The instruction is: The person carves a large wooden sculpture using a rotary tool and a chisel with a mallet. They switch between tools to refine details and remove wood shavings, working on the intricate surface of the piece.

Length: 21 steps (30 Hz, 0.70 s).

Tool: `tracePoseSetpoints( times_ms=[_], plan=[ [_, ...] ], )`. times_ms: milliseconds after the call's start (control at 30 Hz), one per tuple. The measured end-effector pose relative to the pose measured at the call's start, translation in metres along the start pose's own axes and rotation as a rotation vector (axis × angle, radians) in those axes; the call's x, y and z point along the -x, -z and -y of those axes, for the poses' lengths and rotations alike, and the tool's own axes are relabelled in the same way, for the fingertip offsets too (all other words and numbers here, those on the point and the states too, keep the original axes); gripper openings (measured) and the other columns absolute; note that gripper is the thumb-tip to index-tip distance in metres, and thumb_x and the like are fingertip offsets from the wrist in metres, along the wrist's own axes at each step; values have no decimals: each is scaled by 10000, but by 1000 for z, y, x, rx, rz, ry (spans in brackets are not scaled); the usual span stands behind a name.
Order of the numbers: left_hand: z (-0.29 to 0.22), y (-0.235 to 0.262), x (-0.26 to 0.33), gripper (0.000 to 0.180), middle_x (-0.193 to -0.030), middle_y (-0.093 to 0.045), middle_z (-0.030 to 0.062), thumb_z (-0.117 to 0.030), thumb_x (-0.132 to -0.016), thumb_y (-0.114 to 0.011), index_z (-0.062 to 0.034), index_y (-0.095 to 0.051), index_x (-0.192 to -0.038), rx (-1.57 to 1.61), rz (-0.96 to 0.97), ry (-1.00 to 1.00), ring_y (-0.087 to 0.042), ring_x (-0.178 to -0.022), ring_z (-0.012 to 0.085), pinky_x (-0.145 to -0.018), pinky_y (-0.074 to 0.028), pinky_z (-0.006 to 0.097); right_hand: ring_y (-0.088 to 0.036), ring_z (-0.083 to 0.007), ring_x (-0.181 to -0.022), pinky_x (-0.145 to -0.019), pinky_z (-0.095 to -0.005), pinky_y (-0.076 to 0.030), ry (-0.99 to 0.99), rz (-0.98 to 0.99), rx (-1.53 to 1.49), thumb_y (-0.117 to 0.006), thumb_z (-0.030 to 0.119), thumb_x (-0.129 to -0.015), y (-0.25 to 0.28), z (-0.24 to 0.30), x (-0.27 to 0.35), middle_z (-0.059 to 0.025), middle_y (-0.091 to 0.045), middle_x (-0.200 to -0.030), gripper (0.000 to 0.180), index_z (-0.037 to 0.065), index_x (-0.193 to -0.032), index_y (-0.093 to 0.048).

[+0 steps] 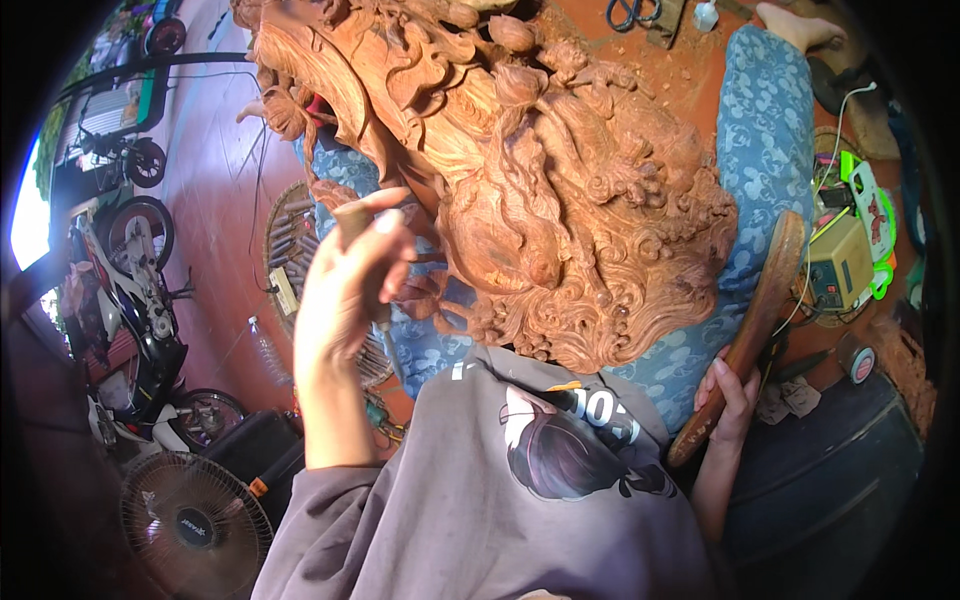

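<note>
A large reddish-brown wood carving [590,230], cut deep with swirls, buds and flowing folds, lies across my legs in blue patterned trousers [765,130]. Raised at the carving's left side is my left hand [350,275], its fingers closed around a chisel [351,222]. The wooden handle end sticks up above the fist, and a thin metal shaft comes out below, apart from the carving. At the right, my right hand [733,400] grips a long, smooth wooden club [765,305] near its lower end. The club slants up beside my right leg.
A round woven basket [272,262] of carving tools sits left, near a clear plastic bottle [264,350]. A fan [195,525] stands lower left, with motorbikes [145,300] beyond. To the right are a beige control box [838,270], a white cable and a small round tin [858,360]. Scissors [634,14] lie far off.
</note>
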<state>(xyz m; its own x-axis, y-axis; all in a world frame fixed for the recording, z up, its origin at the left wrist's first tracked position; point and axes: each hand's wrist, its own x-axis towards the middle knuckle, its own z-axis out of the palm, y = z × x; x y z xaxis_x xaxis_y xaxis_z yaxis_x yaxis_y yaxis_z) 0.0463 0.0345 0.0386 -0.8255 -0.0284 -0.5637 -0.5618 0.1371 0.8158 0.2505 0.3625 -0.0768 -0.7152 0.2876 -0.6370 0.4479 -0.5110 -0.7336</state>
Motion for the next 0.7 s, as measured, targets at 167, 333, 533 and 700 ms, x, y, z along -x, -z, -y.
tracePoseSetpoints(
  times_ms=[167, 333, 533, 700],
  plan=[
    [-5, 27, 27, 478, -728, -514, 7, -250, -903, -597, 20, -465, -1275, -211, 12, -57, -435, -541, 57, -487, -318, 182, -461, -122, -425, -392, -251, -413, -21, -8, 29, -577, 105, -855, -3, 5, -1, -46, -465, -613, 176, 7, -966, -481],
    [8, 40, 31, 345, -688, -461, -49, -198, -891, -645, -18, -531, -1162, -509, 129, 73, -400, -553, 24, -484, -296, 182, -461, -117, -428, -391, -247, -412, -20, -39, 35, -584, 113, -855, -4, 3, 0, -44, -464, -617, 184, 11, -967, -481],
    [52, 114, 18, 242, -635, -448, -56, -266, -869, -683, -65, -548, -859, -729, -215, 72, -410, -559, 43, -494, -338, 224, -462, -113, -434, -389, -244, -414, -37, -65, 47, -588, 122, -858, -8, 4, 0, -45, -468, -622, 186, 13, -967, -484],
    [128, 126, -4, 343, -659, -518, 1, -295, -857, -692, -26, -496, -774, -627, -108, 262, -454, -590, 76, -537, -391, 253, -463, -110, -436, -385, -241, -413, -27, -87, 72, -591, 130, -859, -7, 1, -1, -43, -470, -627, 195, 13, -973, -485]
  ],
)
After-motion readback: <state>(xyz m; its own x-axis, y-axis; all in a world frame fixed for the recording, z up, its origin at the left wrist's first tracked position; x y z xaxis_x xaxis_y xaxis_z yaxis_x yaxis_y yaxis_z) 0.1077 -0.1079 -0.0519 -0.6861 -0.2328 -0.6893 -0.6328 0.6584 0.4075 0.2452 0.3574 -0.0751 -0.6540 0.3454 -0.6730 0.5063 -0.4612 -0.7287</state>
